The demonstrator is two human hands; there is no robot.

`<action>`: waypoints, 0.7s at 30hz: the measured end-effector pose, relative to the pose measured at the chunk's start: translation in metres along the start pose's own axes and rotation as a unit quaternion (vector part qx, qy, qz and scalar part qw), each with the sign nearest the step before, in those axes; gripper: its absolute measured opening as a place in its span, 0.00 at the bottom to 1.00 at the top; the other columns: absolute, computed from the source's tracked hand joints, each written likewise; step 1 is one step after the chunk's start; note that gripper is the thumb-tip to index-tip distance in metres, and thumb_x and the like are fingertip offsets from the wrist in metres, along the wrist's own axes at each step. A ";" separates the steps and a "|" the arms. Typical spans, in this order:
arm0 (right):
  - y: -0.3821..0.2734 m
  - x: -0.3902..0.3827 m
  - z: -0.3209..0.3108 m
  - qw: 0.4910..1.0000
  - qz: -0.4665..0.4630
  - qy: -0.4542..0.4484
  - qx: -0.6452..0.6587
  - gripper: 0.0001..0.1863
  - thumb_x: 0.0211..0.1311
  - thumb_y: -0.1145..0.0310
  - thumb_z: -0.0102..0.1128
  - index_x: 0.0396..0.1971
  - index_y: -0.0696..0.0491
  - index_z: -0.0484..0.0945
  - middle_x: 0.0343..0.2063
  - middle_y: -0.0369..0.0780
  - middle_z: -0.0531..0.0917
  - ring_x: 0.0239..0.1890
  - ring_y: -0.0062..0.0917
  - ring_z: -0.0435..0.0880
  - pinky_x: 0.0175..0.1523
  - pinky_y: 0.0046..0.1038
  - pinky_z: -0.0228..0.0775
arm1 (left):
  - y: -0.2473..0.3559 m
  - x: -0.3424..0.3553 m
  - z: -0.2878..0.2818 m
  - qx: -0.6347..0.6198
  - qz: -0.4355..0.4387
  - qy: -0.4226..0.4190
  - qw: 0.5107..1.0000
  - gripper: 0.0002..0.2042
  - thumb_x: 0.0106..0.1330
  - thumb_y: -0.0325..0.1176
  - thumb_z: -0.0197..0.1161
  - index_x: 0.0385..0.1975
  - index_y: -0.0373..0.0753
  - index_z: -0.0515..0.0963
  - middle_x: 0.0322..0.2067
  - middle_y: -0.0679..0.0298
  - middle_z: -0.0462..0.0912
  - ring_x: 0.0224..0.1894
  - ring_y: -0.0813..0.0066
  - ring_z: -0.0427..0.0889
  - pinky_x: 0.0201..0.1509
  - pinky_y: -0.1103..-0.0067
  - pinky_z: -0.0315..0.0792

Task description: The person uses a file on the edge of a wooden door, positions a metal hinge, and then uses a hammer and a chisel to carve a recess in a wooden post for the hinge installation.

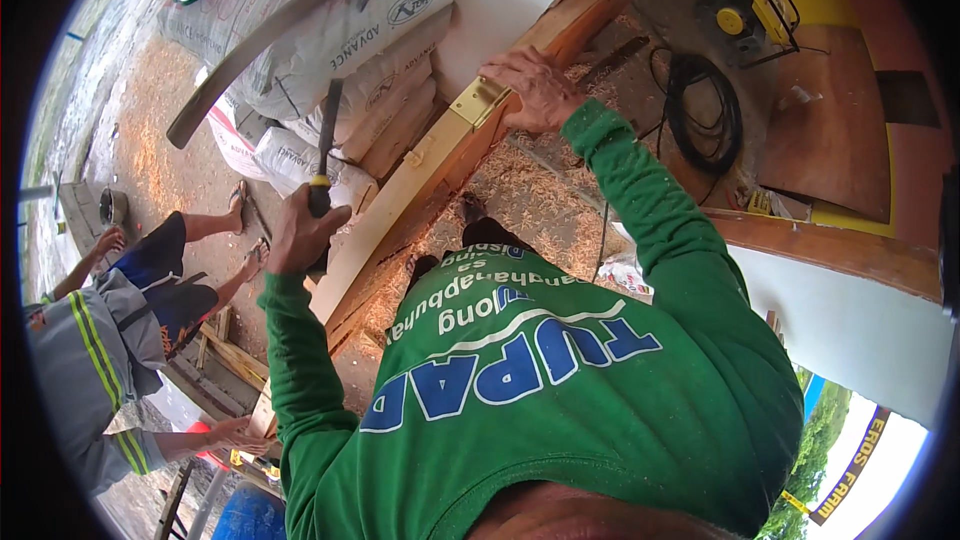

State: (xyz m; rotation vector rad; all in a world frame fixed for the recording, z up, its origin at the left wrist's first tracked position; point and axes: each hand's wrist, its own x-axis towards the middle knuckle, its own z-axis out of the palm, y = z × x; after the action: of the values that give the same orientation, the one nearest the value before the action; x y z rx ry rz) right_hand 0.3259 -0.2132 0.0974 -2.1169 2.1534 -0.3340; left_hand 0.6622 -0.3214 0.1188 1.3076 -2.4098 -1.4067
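A: Two hands busy. Left hand (300,232) clenched round a dark-handled tool (324,152), beside the wooden door edge (400,202); right hand (532,88) flat on it, fingers released, touching the brass hinge (476,100).

B: Advice?

A: I'd pin the hinge firm.

B: Packages?

A: White printed sacks (345,40) stacked left of the door edge.

Your left hand (298,235) was fisted tight, arm bent up; right hand (532,88) lay flat, fingers spread, arm stretched fwd.
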 end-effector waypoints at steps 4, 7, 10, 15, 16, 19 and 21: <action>0.007 0.034 0.012 0.970 -0.176 -0.109 -0.124 0.30 0.32 0.64 0.61 0.44 0.44 0.68 0.44 0.30 0.70 0.47 0.25 0.65 0.52 0.35 0.53 | -0.013 -0.042 0.007 0.030 -0.069 0.057 0.996 0.19 0.41 0.40 0.63 0.23 0.32 0.67 0.15 0.60 0.67 0.18 0.69 0.66 0.23 0.75 0.62; 0.011 0.048 0.015 0.949 -0.210 -0.199 -0.121 0.27 0.34 0.65 0.59 0.43 0.46 0.69 0.42 0.28 0.73 0.45 0.21 0.68 0.52 0.34 0.51 | -0.015 -0.058 0.021 0.023 -0.093 0.076 0.993 0.18 0.42 0.38 0.64 0.25 0.32 0.67 0.15 0.60 0.67 0.18 0.68 0.66 0.23 0.74 0.62; 0.010 0.050 0.014 0.948 -0.229 -0.197 -0.101 0.25 0.34 0.66 0.58 0.41 0.44 0.71 0.40 0.27 0.75 0.42 0.19 0.70 0.52 0.33 0.50 | -0.017 -0.070 0.034 0.040 -0.104 0.082 0.990 0.17 0.43 0.36 0.63 0.27 0.33 0.67 0.16 0.59 0.68 0.18 0.67 0.68 0.23 0.74 0.63; 0.008 0.045 0.010 0.962 -0.196 -0.167 -0.086 0.22 0.33 0.67 0.57 0.38 0.44 0.73 0.36 0.29 0.77 0.40 0.21 0.71 0.50 0.32 0.50 | -0.017 -0.078 0.046 -0.053 -0.120 0.145 0.981 0.14 0.44 0.34 0.63 0.25 0.34 0.66 0.15 0.63 0.68 0.18 0.74 0.66 0.22 0.79 0.63; 0.008 0.045 0.009 0.958 -0.198 -0.181 -0.105 0.22 0.32 0.68 0.57 0.37 0.45 0.74 0.36 0.29 0.77 0.39 0.21 0.71 0.50 0.32 0.50 | -0.017 -0.077 0.046 -0.084 -0.161 0.134 0.974 0.14 0.44 0.34 0.63 0.24 0.34 0.66 0.15 0.64 0.68 0.18 0.76 0.66 0.23 0.79 0.63; 0.005 0.042 0.006 0.960 -0.195 -0.172 -0.100 0.23 0.31 0.70 0.55 0.37 0.46 0.74 0.35 0.30 0.77 0.38 0.23 0.71 0.50 0.31 0.51 | -0.018 -0.075 0.046 -0.070 -0.097 0.171 0.978 0.13 0.44 0.33 0.63 0.24 0.34 0.67 0.15 0.66 0.67 0.18 0.78 0.65 0.23 0.80 0.62; 0.002 0.040 0.005 0.964 -0.165 -0.192 -0.081 0.23 0.30 0.72 0.53 0.36 0.47 0.74 0.35 0.30 0.77 0.38 0.23 0.72 0.47 0.30 0.56 | -0.019 -0.074 0.045 -0.057 -0.095 0.139 0.984 0.15 0.43 0.34 0.63 0.26 0.34 0.68 0.15 0.66 0.67 0.19 0.78 0.65 0.23 0.80 0.63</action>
State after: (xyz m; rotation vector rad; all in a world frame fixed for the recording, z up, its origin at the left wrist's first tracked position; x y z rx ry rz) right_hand 0.3244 -0.2538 0.0955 -2.3882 1.6635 0.2242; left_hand 0.7021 -0.2440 0.1038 1.6177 -2.0424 -1.2793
